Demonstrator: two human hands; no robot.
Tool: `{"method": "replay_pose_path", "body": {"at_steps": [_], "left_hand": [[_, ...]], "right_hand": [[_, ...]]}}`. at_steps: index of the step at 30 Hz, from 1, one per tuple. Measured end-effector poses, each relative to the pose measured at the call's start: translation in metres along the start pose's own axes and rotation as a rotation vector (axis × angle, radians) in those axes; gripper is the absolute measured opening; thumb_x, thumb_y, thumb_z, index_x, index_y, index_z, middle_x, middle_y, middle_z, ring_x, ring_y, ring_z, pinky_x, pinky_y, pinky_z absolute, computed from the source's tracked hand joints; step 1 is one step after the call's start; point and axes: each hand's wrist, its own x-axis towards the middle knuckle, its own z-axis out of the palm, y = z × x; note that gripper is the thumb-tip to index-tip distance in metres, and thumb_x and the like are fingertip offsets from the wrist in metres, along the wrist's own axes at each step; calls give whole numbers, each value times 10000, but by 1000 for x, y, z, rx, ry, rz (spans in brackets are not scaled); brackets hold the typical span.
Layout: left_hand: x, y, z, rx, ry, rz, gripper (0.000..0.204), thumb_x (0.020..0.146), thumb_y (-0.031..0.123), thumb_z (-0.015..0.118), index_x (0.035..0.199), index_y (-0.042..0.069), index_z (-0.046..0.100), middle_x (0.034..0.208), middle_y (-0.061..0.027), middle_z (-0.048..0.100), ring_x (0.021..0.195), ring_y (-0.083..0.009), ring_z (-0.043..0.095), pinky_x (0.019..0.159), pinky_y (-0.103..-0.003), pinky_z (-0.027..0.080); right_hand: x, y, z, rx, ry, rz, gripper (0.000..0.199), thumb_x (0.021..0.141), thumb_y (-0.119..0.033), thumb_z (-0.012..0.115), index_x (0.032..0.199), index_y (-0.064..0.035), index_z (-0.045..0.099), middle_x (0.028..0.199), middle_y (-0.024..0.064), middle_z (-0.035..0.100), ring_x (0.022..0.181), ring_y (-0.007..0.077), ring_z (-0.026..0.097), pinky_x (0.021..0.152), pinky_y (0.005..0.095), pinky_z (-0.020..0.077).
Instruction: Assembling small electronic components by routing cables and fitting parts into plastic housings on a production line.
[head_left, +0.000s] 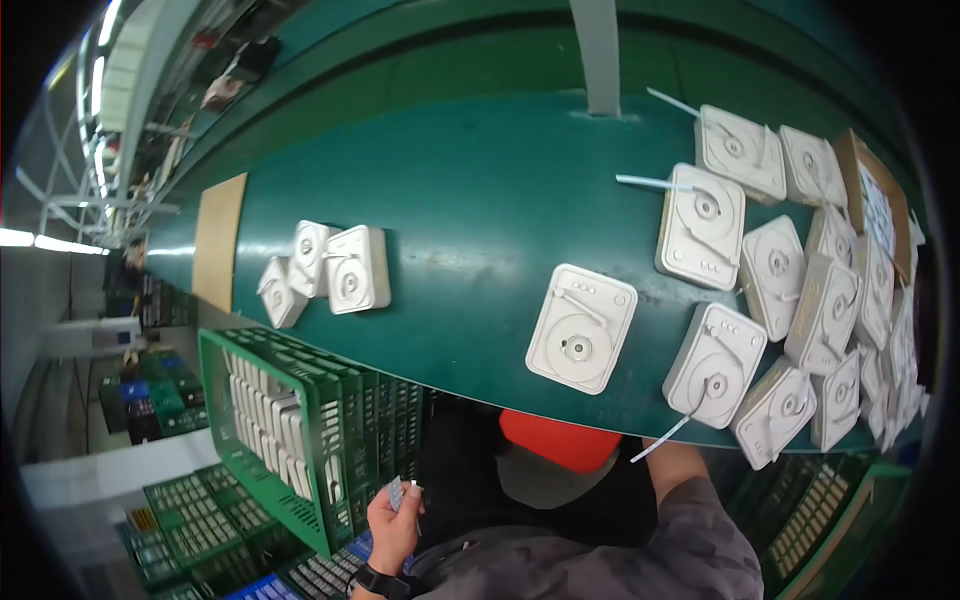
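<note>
Camouflage shirt (560,570) nearest. Left hand (394,520) pinches small grey piece (396,492): probably light, stiff; best held by its edges. Right hand hidden by green tabletop (470,260); finger state cannot be told.

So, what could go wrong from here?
Snagging: the pale strip on the nearby white unit appears to reach past the front edge of the green table, close to the right forearm, which might catch it.
Dropping: the left hand holds a small grey piece away from the tabletop; it could slip.
Knocking: the crowded white units at right might scuff each other.
</note>
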Motion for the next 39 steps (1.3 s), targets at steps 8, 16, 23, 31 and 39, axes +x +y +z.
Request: {"method": "replay_pose_path", "body": {"at_steps": [8,16,23,31,39], "left_hand": [[70,58,13,-94,51,161,150,997,203,647,939,64,643,676,26,571,544,-52,482,491,-223,347],[198,94,11,-332,23,496,141,1025,162,605,911,79,593,651,79,458,529,-13,362,469,-216,230],[227,100,17,-572,-45,626,163,1037,205,593,962,62,582,666,37,466,502,-15,335,432,-203,250],[213,77,35,-768,-255,621,177,1031,199,592,983,31,562,668,9,484,482,-33,356,422,-205,261],[194,48,50,-628,-458,477,124,1010,152,622,1019,35,582,653,8,501,469,-35,385,411,-201,286]], "right_hand": [[48,-48,10,60,50,-118,445,932,-362,599,1248,-53,656,1272,190,646,1194,328,597,1045,450,446],[30,-98,75,-69,340,61,438,936,-353,602,1255,-57,655,1279,190,644,1192,326,601,1045,445,446],[-46,-239,-41,376,-143,217,351,996,-300,635,1219,-30,651,1146,142,700,1065,287,682,925,371,534],[28,-265,-53,-666,639,114,653,663,-132,849,1248,-53,570,1353,171,505,1294,407,452,1068,475,421],[59,-254,-33,-555,781,-81,636,711,-46,801,1294,-17,548,1357,177,540,1273,408,494,1076,474,426]]}}
